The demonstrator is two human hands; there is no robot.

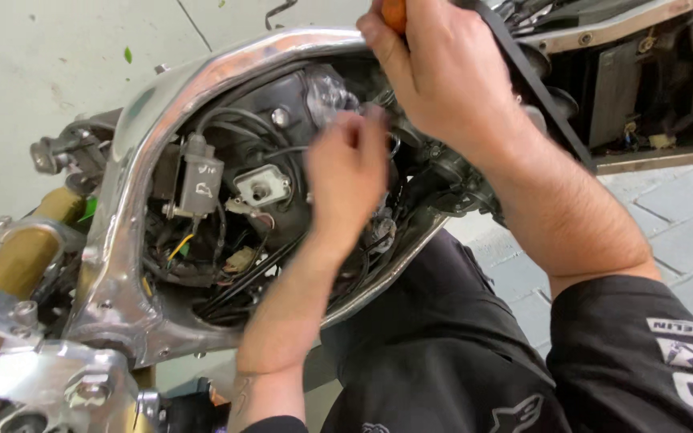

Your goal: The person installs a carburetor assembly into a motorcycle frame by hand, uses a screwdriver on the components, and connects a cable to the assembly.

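Right hand (pixel 443 76): grip closed around an orange tool handle (pixel 395 12) at the top edge. Left hand (pixel 348 172): fingers curled inside the chrome headlight shell (pixel 134 144), among black wiring (pixel 234 128); hold, if any, cannot be told. Gold fork tubes (pixel 18 261) lie left.
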